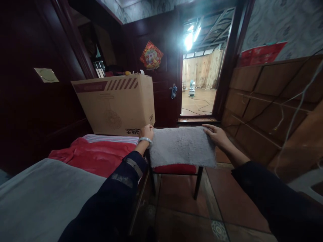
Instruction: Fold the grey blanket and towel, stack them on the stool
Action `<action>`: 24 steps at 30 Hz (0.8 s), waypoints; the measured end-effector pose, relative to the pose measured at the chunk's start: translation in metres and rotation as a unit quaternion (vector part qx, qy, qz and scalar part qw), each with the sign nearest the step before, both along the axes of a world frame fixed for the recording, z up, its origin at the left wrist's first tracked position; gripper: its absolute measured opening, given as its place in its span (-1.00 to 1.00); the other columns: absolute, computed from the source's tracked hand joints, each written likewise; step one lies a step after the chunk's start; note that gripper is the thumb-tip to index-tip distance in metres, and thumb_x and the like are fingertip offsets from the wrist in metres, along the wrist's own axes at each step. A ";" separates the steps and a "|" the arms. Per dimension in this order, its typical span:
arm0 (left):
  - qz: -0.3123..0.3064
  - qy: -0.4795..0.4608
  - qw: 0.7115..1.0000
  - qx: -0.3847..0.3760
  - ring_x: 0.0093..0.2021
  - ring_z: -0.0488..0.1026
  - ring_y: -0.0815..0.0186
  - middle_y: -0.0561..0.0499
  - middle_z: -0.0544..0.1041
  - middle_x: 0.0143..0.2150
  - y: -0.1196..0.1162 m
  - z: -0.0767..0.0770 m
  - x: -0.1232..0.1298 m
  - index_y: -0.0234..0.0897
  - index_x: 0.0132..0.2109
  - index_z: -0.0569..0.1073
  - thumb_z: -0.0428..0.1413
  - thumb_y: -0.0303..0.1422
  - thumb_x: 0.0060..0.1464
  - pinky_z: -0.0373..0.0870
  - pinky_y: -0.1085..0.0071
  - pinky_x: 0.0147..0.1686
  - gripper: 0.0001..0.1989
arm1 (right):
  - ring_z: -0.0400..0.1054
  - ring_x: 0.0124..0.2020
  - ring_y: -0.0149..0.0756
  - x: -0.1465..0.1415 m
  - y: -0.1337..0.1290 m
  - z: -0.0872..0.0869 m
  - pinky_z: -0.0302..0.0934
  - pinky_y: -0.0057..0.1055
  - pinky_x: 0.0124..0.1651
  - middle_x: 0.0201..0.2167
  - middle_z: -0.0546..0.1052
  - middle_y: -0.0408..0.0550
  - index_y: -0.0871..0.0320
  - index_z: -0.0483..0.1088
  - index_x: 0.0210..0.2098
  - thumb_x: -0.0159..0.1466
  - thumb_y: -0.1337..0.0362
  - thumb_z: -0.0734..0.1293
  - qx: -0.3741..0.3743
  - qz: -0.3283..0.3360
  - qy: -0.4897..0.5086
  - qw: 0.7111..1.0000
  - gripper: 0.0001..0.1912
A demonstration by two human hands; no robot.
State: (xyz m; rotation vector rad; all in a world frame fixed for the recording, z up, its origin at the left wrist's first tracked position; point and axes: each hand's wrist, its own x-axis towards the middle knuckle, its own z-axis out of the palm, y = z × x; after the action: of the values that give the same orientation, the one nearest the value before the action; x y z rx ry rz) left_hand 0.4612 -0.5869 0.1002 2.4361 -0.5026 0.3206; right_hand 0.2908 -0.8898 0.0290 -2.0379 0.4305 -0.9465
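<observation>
A grey plush cloth (183, 148) hangs stretched over the near side of a chair with a red seat (175, 169) and dark legs. My left hand (146, 132), with a bracelet at the wrist, pinches the cloth's upper left corner. At the upper right corner my right hand (214, 133) grips the cloth, thumb below and fingers over the top edge. Most of the chair is hidden behind the cloth.
To the left is a bed with a red blanket (93, 156) and a grey cover (50, 195). A large cardboard box (118, 104) stands beyond it. Ahead, a doorway shows a fan (192, 88). Wooden panels (262, 101) and loose cables (294, 111) line the right.
</observation>
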 end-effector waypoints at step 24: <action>-0.287 -0.204 0.908 0.226 0.08 0.42 0.03 -0.19 0.48 0.15 0.004 -0.018 -0.014 -0.14 0.41 0.25 0.05 0.05 0.24 0.28 0.15 0.11 -0.31 | 0.30 0.17 0.11 -0.009 0.044 0.006 0.15 0.04 0.20 0.21 0.42 0.17 0.09 0.20 0.37 0.39 -0.19 0.12 -0.449 0.035 0.084 0.889 -0.28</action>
State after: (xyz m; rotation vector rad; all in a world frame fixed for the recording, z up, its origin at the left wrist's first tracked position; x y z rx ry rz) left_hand 0.4477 -0.5831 0.0819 2.4941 -1.5903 0.4994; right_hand 0.2815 -0.8461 0.0349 -2.9619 -0.0337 -1.0305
